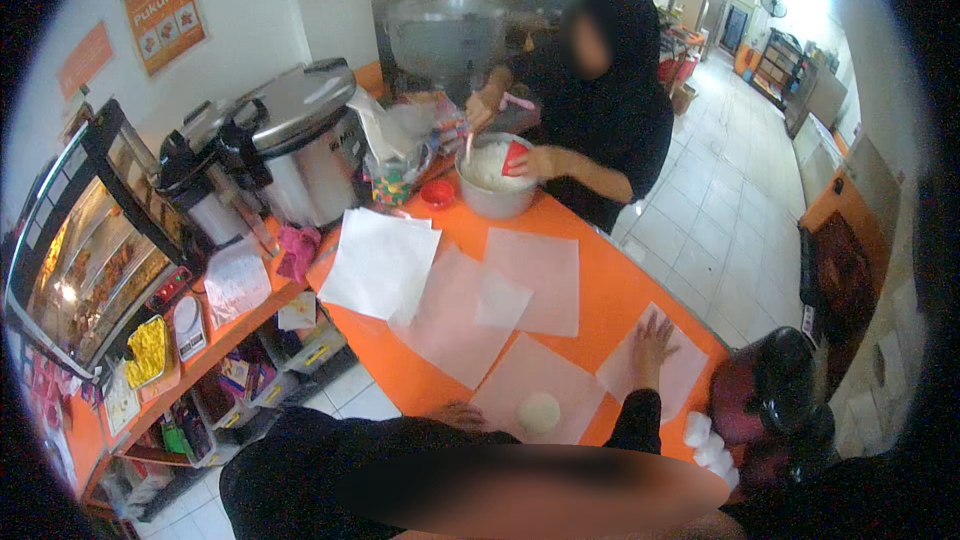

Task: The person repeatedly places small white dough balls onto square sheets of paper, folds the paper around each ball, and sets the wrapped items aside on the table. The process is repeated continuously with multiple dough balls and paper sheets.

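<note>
My right hand (658,341) lies flat, fingers spread, on a translucent wrapping-paper sheet (686,364) at the right of the orange table (607,270). Low at the near left edge is my left hand (459,414), beside another paper sheet (499,375); it is dim and its fingers are hard to make out. On that sheet sits a round white mound (539,412), seemingly rice. More translucent sheets (457,315) overlap in the middle, next to a stack of white paper (379,262). Several white wrapped bundles (709,442) line the right edge.
Across the table a person in black holds a red bowl (516,157) inside a rice pot (495,199). A small red dish (437,195) stands beside it. Large steel cookers (300,172), a pink cloth (298,251) and a scale (189,326) occupy the left counter. A dark container (761,390) stands right.
</note>
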A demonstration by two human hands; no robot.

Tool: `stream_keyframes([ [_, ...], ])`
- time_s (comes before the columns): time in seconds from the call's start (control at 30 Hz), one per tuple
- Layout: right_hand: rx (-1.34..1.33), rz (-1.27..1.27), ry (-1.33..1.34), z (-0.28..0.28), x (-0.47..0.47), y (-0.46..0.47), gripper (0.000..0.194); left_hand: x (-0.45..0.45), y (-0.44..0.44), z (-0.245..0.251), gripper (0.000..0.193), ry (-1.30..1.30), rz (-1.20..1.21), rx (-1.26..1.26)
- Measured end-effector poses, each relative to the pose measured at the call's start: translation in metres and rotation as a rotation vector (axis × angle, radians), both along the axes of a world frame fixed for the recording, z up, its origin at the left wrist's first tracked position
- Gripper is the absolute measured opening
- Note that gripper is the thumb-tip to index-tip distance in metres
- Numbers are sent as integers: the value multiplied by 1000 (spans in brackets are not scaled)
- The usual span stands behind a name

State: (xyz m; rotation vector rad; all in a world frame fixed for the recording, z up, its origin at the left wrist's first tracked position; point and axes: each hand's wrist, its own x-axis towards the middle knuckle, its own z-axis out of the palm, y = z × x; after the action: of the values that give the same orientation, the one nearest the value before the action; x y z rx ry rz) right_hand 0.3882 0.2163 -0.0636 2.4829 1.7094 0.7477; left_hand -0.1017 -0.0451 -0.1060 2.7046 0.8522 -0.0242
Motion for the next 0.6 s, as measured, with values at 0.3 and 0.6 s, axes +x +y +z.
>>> stream_keyframes([
  [0.3, -241, 1114, 660, -6, -75, -253, 40, 1, 10, -6, 47, -233, -96, 53],
  [0.6, -318, 767, 913, 52, -133, -291, 53, 10, 5, 8, 36, -489, 144, -61],
])
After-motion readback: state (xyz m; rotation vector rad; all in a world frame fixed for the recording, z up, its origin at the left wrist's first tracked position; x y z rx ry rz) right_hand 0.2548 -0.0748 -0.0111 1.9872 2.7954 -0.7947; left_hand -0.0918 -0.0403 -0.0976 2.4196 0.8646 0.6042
